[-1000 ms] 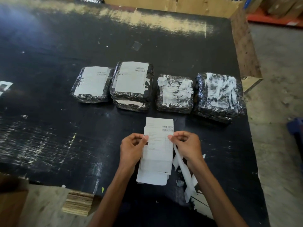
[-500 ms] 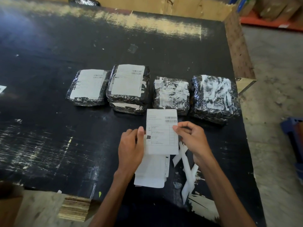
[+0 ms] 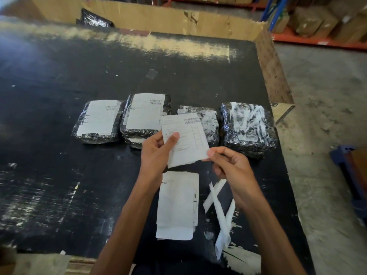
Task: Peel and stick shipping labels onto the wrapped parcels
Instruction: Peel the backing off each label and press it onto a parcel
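Several parcels in shiny black wrap lie in a row on the black table [image 3: 59, 175]. The left parcel [image 3: 99, 122] and the second parcel [image 3: 146, 114] carry white labels. The third parcel [image 3: 208, 124] and the right parcel [image 3: 248, 128] show only white tape. A white shipping label [image 3: 186, 139] with a barcode is lifted above the table, in front of the third parcel. My left hand [image 3: 156, 153] grips its left edge, thumb on the face. My right hand [image 3: 230, 165] pinches its lower right corner. A stack of labels [image 3: 176, 205] lies flat below my hands.
Peeled white backing strips [image 3: 220, 207] lie crossed to the right of the stack. A cardboard wall [image 3: 158, 18] stands along the table's far edge, with another black parcel [image 3: 95, 19] behind it. The table's right edge drops to a concrete floor [image 3: 327, 135].
The label has come up off the stack and moved towards the third parcel, tilting. Both hands rose with it; the stack below is uncovered.
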The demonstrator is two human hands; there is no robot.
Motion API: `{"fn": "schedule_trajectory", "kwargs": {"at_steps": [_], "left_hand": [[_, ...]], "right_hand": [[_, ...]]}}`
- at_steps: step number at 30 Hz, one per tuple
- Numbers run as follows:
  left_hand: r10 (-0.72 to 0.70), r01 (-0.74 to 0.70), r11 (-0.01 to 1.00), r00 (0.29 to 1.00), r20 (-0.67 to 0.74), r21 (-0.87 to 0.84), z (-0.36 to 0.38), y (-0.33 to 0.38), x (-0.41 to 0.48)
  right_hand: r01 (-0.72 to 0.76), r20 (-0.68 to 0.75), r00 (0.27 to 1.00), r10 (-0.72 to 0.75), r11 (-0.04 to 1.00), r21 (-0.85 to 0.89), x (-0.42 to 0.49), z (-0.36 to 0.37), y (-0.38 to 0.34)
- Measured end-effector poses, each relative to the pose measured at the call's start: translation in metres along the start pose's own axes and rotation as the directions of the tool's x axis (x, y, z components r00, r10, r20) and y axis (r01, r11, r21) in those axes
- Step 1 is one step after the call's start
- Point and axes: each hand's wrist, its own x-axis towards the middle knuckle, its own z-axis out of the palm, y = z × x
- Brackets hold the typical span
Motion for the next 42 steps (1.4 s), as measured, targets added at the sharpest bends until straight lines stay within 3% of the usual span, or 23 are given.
{"fn": "schedule_trajectory", "kwargs": {"at_steps": [20,26,34,42], "left_hand": [[0.004,-0.004,1.0,0.996,0.086,-0.002,0.007,0.014,0.002],[-0.085,0.088,0.996,0.987,0.138,-0.014,0.007,0.013,0.001],[-0.269,0.286,0.958,0.93,0.25,-0.032,0.017,0.003,-0.007],[-0.328,0.356,0.932,0.908,0.262,-0.068,0.023,0.002,-0.011]], "right_hand": [[0.073,0.113,0.991,-0.073,0.997,0.011,-0.007,-0.014,-0.006],[0.149,0.154,0.977,-0.147,0.989,0.0,-0.007,-0.015,-0.009],[0.274,0.258,0.918,-0.302,0.952,0.139,-0.009,-0.008,-0.012],[0.341,0.262,0.896,-0.358,0.934,0.108,-0.009,-0.003,-0.014]]}}
